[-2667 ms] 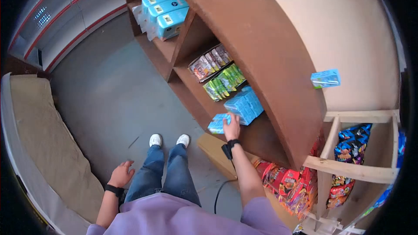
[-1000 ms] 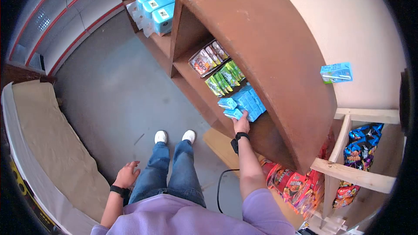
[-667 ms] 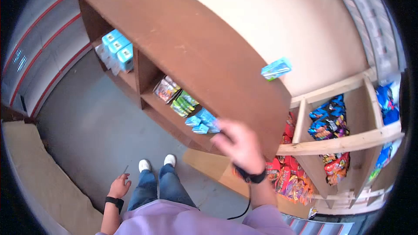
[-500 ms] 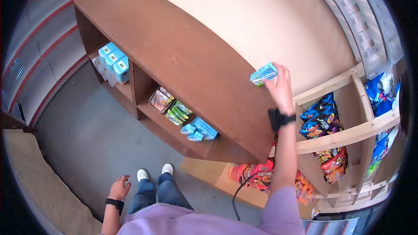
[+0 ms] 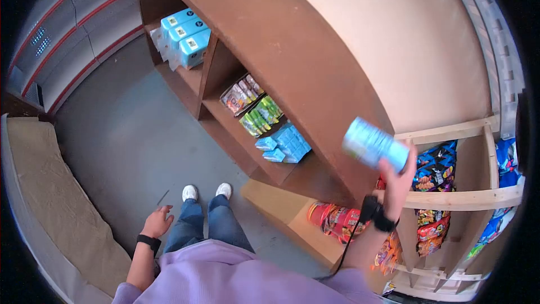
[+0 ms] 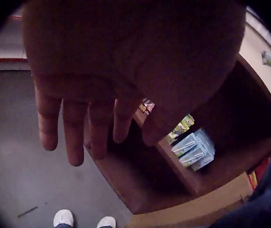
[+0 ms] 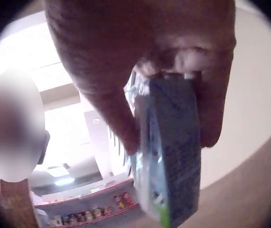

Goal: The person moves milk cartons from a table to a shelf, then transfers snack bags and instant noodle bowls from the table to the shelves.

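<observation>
The right hand (image 5: pixel 398 183) grips a blue drink carton (image 5: pixel 376 144) above the right end of the brown shelf top (image 5: pixel 304 39). In the right wrist view the thumb and fingers pinch the sides of the carton (image 7: pixel 173 147). Over the floor on the left, the left hand (image 5: pixel 158 221) hangs empty; in the left wrist view that hand (image 6: pixel 126 61) has its fingers loosely extended. Inside the shelf, a block of blue cartons (image 5: pixel 291 142) has two smaller ones standing in front, beside green packs (image 5: pixel 261 116) and brown-and-white packs (image 5: pixel 242 94).
Blue wrapped packages (image 5: pixel 188 36) fill the shelf's far compartment. Red snack packs (image 5: pixel 333 219) lie low near a cardboard box (image 5: pixel 281 214). At the right stands a wooden rack (image 5: pixel 461 200) with snack bags. A cloth-covered surface (image 5: pixel 56 191) runs along the left.
The right hand went from the shelf cartons to the one on the top, took hold of it and lifted it towards the body. The left hand has stayed low at the side.
</observation>
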`<state>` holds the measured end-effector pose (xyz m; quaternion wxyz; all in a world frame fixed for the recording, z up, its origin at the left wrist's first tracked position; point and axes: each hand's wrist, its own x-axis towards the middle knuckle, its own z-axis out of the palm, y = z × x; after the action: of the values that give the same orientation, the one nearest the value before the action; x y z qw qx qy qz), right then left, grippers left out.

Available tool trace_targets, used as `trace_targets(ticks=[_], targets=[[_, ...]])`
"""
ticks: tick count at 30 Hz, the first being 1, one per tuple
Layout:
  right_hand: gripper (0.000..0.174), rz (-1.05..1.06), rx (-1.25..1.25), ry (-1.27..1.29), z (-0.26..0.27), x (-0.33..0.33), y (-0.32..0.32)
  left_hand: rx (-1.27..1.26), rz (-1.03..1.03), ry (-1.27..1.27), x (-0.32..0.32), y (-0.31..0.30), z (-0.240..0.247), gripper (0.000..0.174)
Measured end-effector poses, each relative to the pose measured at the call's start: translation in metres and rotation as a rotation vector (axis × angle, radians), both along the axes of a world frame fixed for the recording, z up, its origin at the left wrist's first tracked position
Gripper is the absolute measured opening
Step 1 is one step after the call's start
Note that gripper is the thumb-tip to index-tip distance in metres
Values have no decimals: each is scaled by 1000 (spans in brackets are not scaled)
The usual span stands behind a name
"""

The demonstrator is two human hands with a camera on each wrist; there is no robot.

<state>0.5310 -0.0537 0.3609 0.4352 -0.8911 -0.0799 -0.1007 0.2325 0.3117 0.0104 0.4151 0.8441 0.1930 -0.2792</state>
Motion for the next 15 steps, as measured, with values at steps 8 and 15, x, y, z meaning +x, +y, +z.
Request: trace_targets(ticks=[8,15], targets=[[37,368,-699,650,-263,-66,-1,-47,-27,-13,12,-9,-5,37],[48,-53,-1007,577,-399,24,-77,-30,-7,120,-37,7,-6,37]])
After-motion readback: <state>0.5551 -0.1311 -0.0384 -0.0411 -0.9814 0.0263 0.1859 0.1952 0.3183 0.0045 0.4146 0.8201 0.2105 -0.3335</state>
